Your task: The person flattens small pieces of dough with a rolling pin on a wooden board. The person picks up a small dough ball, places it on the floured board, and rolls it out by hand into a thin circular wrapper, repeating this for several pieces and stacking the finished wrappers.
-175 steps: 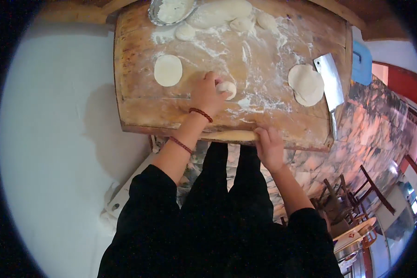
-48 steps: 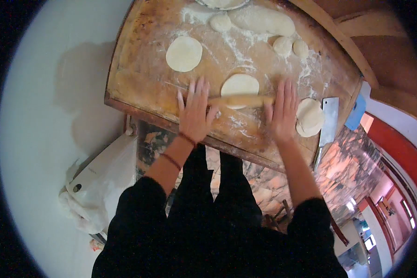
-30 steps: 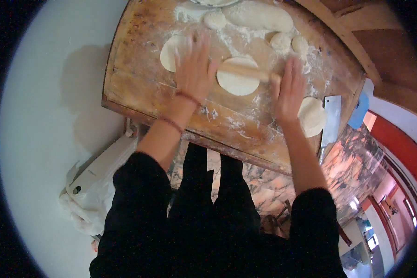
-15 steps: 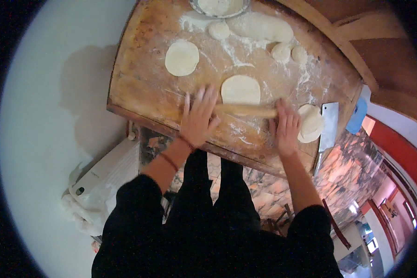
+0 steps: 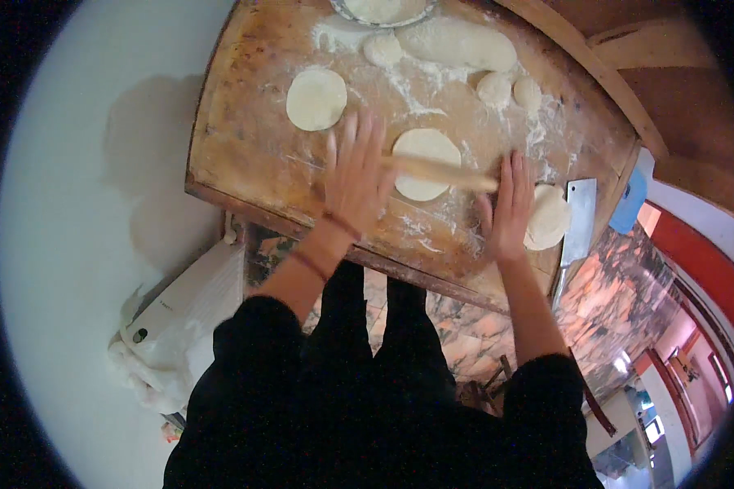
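Observation:
A wooden rolling pin (image 5: 442, 171) lies across a round of flattened dough (image 5: 426, 143), tilted slightly with its right end nearer me. My left hand (image 5: 355, 175) rests flat over the pin's left end, fingers stretched away from me. At the other end, my right hand (image 5: 511, 204) also presses with straight fingers, its palm against the pin. Both hands are open rather than wrapped round it. Just right of my right hand lie flat dough rounds (image 5: 550, 217), apparently stacked. Another thin dough round (image 5: 316, 99) lies at the left, beyond my left hand.
Along the floured wooden board's (image 5: 253, 147) far side are a thick dough log (image 5: 465, 46), small dough pieces (image 5: 494, 90) and a bowl of flour (image 5: 383, 10). A cleaver (image 5: 580, 213) lies near the right edge, its handle toward me. A blue cloth-like thing (image 5: 630, 204) is beyond it.
Both hands have pushed the rolling pin away from me, from the dough's near edge to across its middle. More of the round shows on the near side. My fingers are straighter.

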A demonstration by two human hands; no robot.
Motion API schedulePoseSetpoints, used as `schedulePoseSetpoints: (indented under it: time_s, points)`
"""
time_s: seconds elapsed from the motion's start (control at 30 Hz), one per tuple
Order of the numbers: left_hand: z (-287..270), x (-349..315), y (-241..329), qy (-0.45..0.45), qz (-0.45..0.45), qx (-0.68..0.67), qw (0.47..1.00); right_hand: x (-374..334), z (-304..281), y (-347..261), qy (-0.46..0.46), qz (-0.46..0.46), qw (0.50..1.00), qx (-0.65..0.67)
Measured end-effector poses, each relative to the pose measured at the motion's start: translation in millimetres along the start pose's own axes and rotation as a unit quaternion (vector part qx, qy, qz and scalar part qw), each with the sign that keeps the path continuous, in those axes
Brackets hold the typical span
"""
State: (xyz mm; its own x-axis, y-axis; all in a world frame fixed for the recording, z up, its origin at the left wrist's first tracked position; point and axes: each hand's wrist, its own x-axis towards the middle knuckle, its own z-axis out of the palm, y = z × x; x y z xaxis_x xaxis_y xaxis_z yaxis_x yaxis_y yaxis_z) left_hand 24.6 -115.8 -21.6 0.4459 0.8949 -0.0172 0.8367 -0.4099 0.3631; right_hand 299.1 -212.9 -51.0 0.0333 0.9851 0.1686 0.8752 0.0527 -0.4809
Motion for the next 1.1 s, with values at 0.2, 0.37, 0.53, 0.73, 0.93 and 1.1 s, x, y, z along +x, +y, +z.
schedulePoseSetpoints:
  time_s: [0.2, 0.37, 0.53, 0.73, 0.93, 1.1]
  points:
    - [22, -41, 3, 0.056, -0.081, -0.021, 0.995, 81, -1, -12, 0.004, -0.038, 0.999, -0.031]
    - [15, 24, 4, 0.039, -0.058, 0.020, 0.997, 66, -1, 13, 0.019, -0.025, 0.999, -0.007]
    - [19, -99, 24, -0.074, 0.014, -0.004, 0.997, -3, -15, -10, -0.065, -0.019, 0.997, -0.046]
    - [14, 15, 12, 0.020, -0.076, -0.032, 0.996, 76, -12, -9, -0.059, -0.054, 0.996, -0.029]
    - [6, 7, 27, 0.052, -0.070, -0.148, 0.985, -14, -12, -21, -0.043, -0.072, 0.996, 0.006]
    - [8, 39, 36, -0.107, -0.202, -0.186, 0.956, -56, -25, -58, -0.094, 0.025, 0.993, 0.071]
